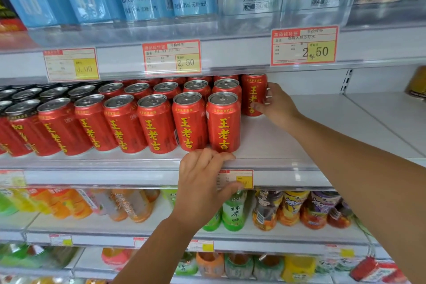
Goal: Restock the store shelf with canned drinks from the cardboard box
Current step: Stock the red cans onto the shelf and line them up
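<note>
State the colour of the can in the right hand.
Red can with yellow characters, gripped by the right hand; head view shows it.

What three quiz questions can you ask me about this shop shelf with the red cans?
1. True or false: the right hand holds a red metal drink can with yellow writing.
2. The left hand grips: A a green bottle, B the white shelf's front edge, C a blue pack?
3. Fill in: bare shelf lies on the ___ side of the red can rows.
Key: 1 true; 2 B; 3 right.
</note>
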Motion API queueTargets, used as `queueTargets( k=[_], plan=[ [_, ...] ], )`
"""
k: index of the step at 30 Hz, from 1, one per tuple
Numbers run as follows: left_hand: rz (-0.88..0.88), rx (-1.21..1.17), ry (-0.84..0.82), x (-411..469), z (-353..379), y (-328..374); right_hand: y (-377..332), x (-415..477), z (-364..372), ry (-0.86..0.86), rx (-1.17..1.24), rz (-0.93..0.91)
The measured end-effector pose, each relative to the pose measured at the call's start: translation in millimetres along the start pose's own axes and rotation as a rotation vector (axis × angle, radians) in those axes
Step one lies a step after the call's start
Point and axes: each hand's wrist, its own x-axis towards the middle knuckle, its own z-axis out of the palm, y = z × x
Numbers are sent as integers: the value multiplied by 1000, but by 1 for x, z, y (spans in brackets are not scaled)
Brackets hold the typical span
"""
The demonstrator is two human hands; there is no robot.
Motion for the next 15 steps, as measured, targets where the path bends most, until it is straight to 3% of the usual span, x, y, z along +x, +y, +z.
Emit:
queueTargets(
  k=[5, 9, 12, 15],
  plan=[
    [-3, -30, -3, 0, -2, 1, -10, -21, -10, -38, 54, 26],
    [-24, -150, 104, -3, -9, 15, -18, -78, -37, 83, 125, -66],
    [82, -241, 183, -18, -4, 43, -13, -146, -57, 183, 274, -138],
    [175, -441, -61, -55, 26, 73, 12, -212, -66, 202, 334, -109]
  ],
)
